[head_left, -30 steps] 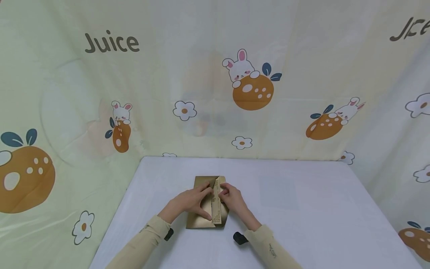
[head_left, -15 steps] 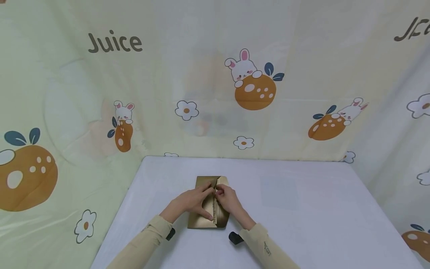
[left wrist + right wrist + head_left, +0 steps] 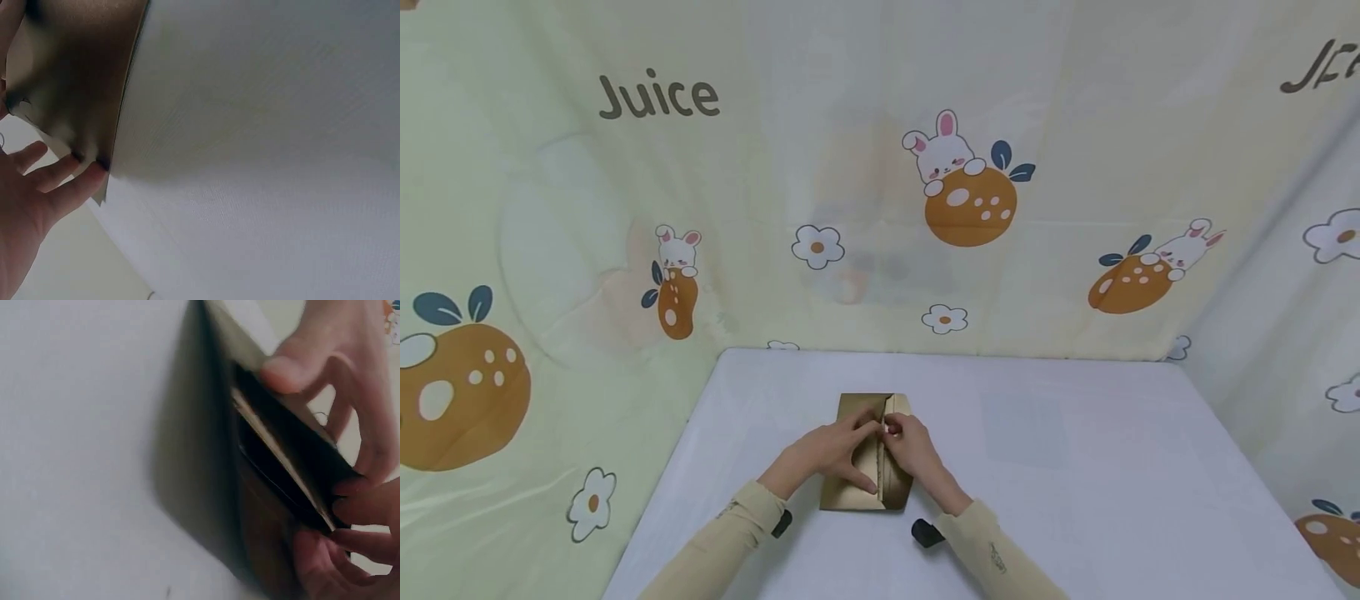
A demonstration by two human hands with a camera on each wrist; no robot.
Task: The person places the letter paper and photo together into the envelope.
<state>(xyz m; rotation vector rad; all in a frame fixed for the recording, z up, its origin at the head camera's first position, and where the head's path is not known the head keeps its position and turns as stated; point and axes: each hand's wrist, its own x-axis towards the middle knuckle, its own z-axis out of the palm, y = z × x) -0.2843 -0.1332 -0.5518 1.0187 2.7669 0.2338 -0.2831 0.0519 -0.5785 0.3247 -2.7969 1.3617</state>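
Observation:
A gold envelope (image 3: 850, 498) lies on the table, its mouth along the right side and its flap (image 3: 897, 490) folded out rightward. My left hand (image 3: 835, 450) rests on its left half, thumb and fingers spread along the mouth. Those fingers (image 3: 78, 187) press the gold paper in the left wrist view. At the mouth, my right hand (image 3: 917, 450) pinches a card, which sits mostly inside the envelope. The right wrist view shows the pale edge of the card (image 3: 281, 450) within the dark gap, and my right fingertips at its near end. The left hand hides part of the envelope.
A white cloth covers the table (image 3: 1120, 467). Behind it hangs a pale curtain (image 3: 745, 275) printed with rabbits, oranges and flowers. A black wrist device (image 3: 927, 533) sits by the right cuff, and another (image 3: 782, 523) is by the left cuff.
The printed card has slid left into the envelope, its visible strip shrinking to a thin edge. My right hand has moved slightly left with it; the left hand has stayed nearly still.

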